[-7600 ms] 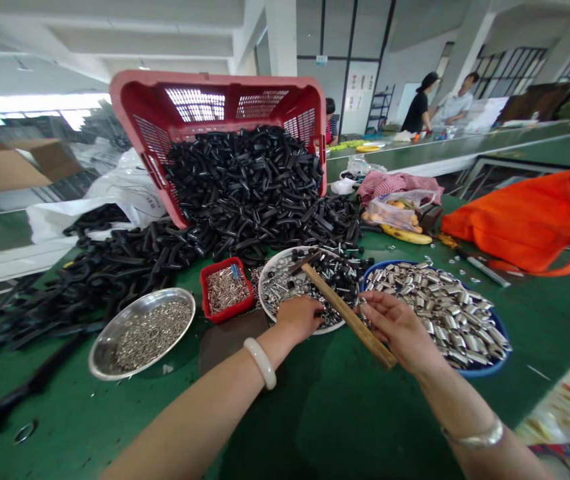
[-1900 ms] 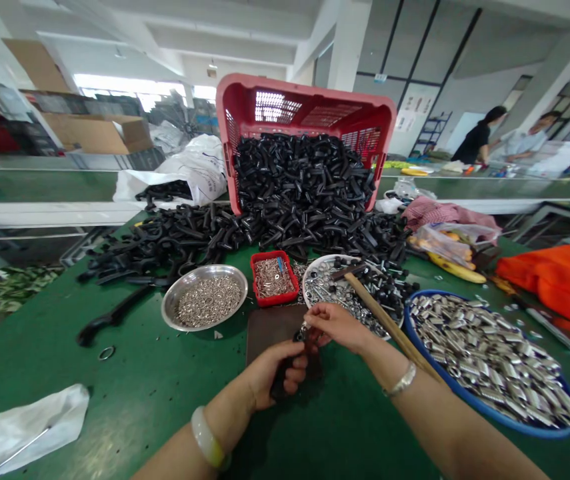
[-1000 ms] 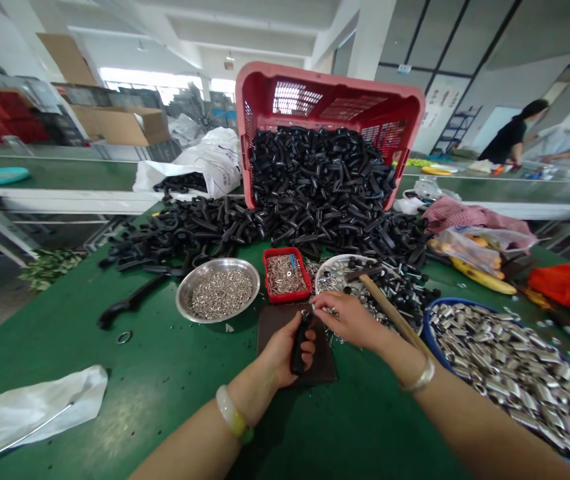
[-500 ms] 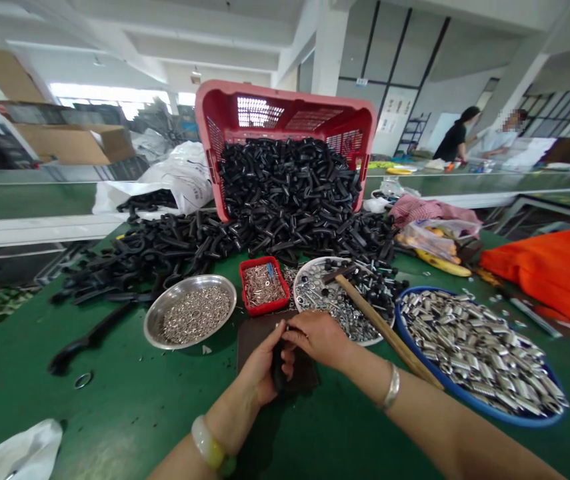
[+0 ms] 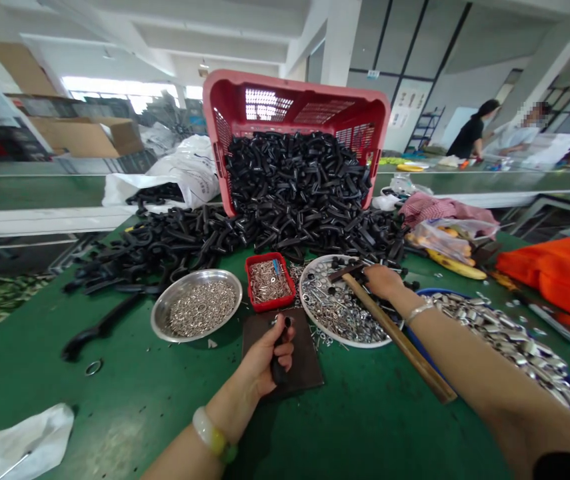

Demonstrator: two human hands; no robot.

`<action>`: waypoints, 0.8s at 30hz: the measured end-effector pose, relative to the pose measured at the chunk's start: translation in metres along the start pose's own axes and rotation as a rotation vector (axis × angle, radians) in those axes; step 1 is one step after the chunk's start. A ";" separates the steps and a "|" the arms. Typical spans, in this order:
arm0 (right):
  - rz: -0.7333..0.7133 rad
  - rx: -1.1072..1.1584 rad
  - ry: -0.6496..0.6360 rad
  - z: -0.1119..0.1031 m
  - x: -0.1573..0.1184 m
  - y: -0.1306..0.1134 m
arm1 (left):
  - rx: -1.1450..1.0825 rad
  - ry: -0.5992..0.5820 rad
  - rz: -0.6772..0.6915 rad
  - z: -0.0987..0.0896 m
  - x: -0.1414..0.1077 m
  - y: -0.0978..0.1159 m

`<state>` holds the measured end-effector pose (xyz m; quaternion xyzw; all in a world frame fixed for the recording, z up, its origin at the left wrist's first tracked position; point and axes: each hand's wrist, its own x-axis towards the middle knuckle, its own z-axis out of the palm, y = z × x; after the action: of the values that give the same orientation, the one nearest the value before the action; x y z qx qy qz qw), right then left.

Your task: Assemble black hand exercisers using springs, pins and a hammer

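Note:
My left hand [image 5: 267, 357] is shut around a black plastic part [image 5: 279, 363], which stands upright on a dark brown pad [image 5: 305, 373]. My right hand [image 5: 383, 281] reaches over a white round plate [image 5: 335, 320] heaped with silver screws, washers and black pieces. A wooden-handled hammer [image 5: 395, 340] lies across the plate's rim, just under my right wrist. Beside it is a blue basin [image 5: 505, 333] of silver metal sleeves, partly hidden by my right forearm. Whether my right fingers hold anything is hidden.
A tipped red basket [image 5: 295, 100] spills a large heap of black plastic parts [image 5: 299, 193] behind a small red box [image 5: 269, 281] and a steel tray of rings [image 5: 196, 305]. An orange bag [image 5: 549, 280] lies at right. Two co-workers [image 5: 489, 137] stand at a far bench.
My right hand has left the black part and moved right, out over the plate. My left hand still holds the part on the pad.

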<state>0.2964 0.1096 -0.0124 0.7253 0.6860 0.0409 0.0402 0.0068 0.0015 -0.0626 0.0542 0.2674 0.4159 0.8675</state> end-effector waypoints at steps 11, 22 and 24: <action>-0.483 0.933 0.302 -0.027 -0.123 -0.110 | -0.099 -0.169 -0.167 -0.001 -0.003 -0.003; -0.793 0.416 0.603 -0.029 -0.173 -0.156 | 0.301 -0.299 0.130 -0.012 -0.017 0.001; -0.803 0.336 0.633 -0.031 -0.180 -0.159 | 0.437 -0.288 0.247 -0.009 -0.018 0.002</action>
<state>0.1249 -0.0616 -0.0002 0.3545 0.8851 0.1283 -0.2727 -0.0087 -0.0116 -0.0624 0.3305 0.2161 0.4389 0.8071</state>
